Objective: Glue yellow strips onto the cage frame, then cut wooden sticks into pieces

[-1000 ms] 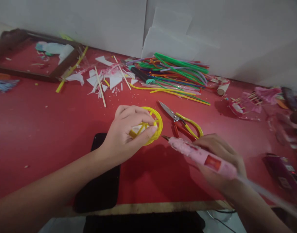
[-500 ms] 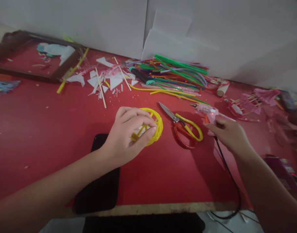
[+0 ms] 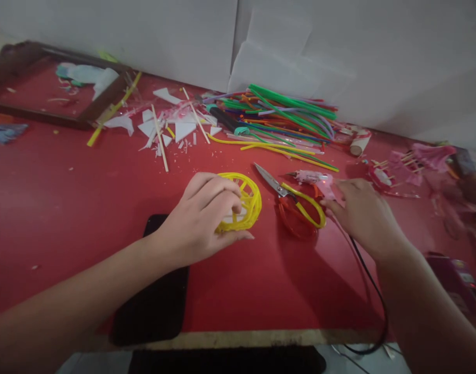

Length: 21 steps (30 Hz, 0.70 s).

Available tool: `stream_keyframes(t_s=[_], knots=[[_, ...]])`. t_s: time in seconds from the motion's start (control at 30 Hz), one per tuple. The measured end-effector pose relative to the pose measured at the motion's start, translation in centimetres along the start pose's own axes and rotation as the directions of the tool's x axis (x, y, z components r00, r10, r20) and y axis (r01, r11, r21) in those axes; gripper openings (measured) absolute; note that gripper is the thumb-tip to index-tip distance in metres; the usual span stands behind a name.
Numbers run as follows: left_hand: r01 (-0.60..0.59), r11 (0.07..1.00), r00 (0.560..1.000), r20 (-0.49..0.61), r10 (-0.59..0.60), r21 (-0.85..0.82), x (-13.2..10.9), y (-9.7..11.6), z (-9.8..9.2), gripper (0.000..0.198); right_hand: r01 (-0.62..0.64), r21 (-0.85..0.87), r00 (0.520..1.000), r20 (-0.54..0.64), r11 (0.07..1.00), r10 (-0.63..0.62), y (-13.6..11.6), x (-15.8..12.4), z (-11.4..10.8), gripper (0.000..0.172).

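Observation:
My left hand [image 3: 206,210] is curled over a yellow wheel-shaped piece [image 3: 253,205] with a thick rim and spokes. Its fingers hook over the near side, its thumb lies along the lower edge, and they cover part of the piece. A pink glue gun [image 3: 315,179] lies beside the scissors, nozzle to the left. Right behind it is my right hand [image 3: 358,215], thumb and fingers apart at the handle. The scissors [image 3: 288,195], with one yellow and one red handle, lie between the wheel piece and my right hand.
A black phone [image 3: 152,301] lies under my left forearm near the table's front edge. Colored pipe cleaners [image 3: 284,117] are piled at the back, beside white scraps [image 3: 185,131] and wooden sticks [image 3: 160,137]. A brown frame [image 3: 39,117] stands far left. A black cord [image 3: 372,280] trails off the edge.
The glue gun has shifted left and down onto the table by the scissors, and my right hand's grip has loosened. My left thumb has moved from inside the wheel piece to its lower edge.

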<state>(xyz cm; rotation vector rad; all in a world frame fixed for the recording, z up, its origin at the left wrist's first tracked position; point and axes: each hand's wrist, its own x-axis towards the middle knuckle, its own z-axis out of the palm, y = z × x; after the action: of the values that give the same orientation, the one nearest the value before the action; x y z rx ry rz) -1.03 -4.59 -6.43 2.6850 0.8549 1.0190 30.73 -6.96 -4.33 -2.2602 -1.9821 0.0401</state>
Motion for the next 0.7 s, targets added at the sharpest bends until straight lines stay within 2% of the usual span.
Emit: stream_keyframes(t_s=[0.07, 0.1, 0.17, 0.27, 0.33, 0.43, 0.53, 0.7], knots=[[-0.009, 1.000, 1.000, 0.017, 0.009, -0.023, 0.1, -0.2, -0.1, 0.038, 0.178, 0.082, 0.976, -0.138, 0.981, -0.166, -2.0, -0.6, -0.7, 0.029], [-0.017, 0.999, 0.999, 0.030, 0.018, -0.038, 0.2, -0.3, -0.2, 0.037, 0.294, 0.180, 0.951, -0.152, 0.939, -0.269, -3.2, -0.9, -0.9, 0.027], [-0.026, 0.997, 0.998, 0.059, 0.031, -0.069, 0.3, -0.5, -0.3, 0.032, 0.487, 0.352, 0.872, -0.156, 0.799, -0.463, -5.3, -1.4, -0.9, 0.022], [-0.009, 0.995, 0.997, 0.076, 0.017, -0.101, 0.2, -0.8, -0.4, 0.025, 0.622, 0.492, 0.758, -0.185, 0.609, -0.625, -7.5, -1.7, 0.1, 0.019], [-0.003, 0.994, 0.998, 0.069, 0.011, -0.110, 0.2, -0.8, -0.4, 0.024, 0.669, 0.515, 0.715, -0.252, 0.536, -0.652, -8.3, -1.8, 0.9, 0.017], [-0.011, 0.993, 0.998, 0.052, 0.017, -0.120, 0.2, -0.6, -0.3, 0.024, 0.722, 0.497, 0.675, -0.352, 0.481, -0.649, -8.7, -1.9, 1.8, 0.016], [0.030, 0.992, 0.997, 0.071, -0.021, -0.126, 0.2, -0.2, -0.3, 0.026, 0.743, 0.462, 0.661, -0.393, 0.484, -0.640, -8.8, -2.0, 2.2, 0.016], [0.087, 0.985, 0.994, 0.071, -0.077, -0.146, 0.2, 0.2, -0.3, 0.021, 0.769, 0.386, 0.636, -0.381, 0.510, -0.671, -8.7, -2.0, 2.2, 0.013]])
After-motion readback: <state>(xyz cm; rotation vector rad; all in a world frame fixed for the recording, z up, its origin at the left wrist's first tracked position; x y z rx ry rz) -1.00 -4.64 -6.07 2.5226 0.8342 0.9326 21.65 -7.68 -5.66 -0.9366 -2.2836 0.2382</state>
